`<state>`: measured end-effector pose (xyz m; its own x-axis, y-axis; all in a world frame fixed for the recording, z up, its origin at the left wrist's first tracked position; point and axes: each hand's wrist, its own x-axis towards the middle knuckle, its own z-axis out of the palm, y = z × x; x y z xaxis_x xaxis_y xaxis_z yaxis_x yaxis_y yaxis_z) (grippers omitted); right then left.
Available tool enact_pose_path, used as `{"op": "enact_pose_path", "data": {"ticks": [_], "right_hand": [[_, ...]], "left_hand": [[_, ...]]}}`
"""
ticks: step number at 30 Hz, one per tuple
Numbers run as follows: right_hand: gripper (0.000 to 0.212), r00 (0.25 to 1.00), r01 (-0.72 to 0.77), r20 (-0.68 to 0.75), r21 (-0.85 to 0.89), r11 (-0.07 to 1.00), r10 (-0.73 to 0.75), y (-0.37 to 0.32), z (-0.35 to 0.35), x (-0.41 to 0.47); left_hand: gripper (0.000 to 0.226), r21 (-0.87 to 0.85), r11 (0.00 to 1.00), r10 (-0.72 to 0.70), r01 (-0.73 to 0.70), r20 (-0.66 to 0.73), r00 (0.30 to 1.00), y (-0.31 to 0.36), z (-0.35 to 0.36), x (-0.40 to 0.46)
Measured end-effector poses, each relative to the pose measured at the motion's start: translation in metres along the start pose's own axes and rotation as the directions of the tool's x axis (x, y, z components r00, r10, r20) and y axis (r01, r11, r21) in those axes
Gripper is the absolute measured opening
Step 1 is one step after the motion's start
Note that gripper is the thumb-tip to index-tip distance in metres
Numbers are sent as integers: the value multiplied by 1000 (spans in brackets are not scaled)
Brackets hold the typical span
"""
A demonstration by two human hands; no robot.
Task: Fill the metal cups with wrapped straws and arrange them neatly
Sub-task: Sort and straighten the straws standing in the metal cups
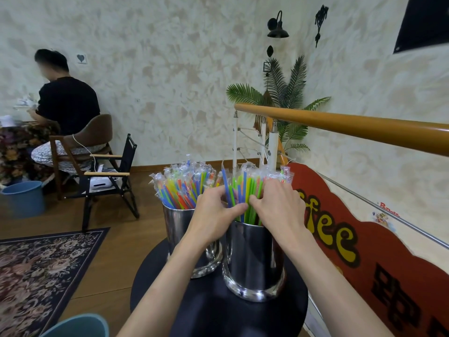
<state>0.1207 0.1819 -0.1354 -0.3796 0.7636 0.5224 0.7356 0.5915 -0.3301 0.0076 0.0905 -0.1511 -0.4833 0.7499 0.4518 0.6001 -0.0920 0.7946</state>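
Two shiny metal cups stand side by side on a small round black table (213, 310). The far left cup (178, 229) is packed with wrapped straws (181, 188) in many colours. The nearer right cup (254, 259) holds another bunch of wrapped straws (245, 188), mostly green and blue. My left hand (213, 210) grips this bunch from the left, fingers curled around the straws just above the rim. My right hand (277, 205) grips the same bunch from the right, its fingers hidden among the straws.
A wooden handrail (352, 125) and a red sign (364, 251) run along the right. A person sits on a chair (80, 152) at the far left. A folding chair (109, 176), blue bucket (24, 198), patterned rug (41, 271) and another blue bucket rim (77, 327) occupy the floor.
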Motion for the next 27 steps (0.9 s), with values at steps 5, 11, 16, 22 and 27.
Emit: {"op": "enact_pose_path", "data": {"ticks": [5, 11, 16, 22, 27], "right_hand": [[20, 997, -58, 56, 90, 994, 53, 1, -3, 2], [22, 993, -73, 103, 172, 982, 55, 2, -4, 2], [16, 992, -86, 116, 298, 951, 53, 7, -12, -1], [14, 993, -12, 110, 433, 901, -39, 11, -21, -3], [17, 983, -44, 172, 558, 829, -63, 11, -19, -2]], "left_hand": [[14, -18, 1000, -6, 6, -7, 1000, -2, -1, 0], [14, -36, 999, -17, 17, 6, 1000, -1, 0, 0], [10, -31, 999, -25, 25, 9, 1000, -1, 0, 0], [11, -30, 999, -24, 25, 24, 999, -1, 0, 0], [12, -44, 999, -15, 17, 42, 999, -1, -1, -1]]}}
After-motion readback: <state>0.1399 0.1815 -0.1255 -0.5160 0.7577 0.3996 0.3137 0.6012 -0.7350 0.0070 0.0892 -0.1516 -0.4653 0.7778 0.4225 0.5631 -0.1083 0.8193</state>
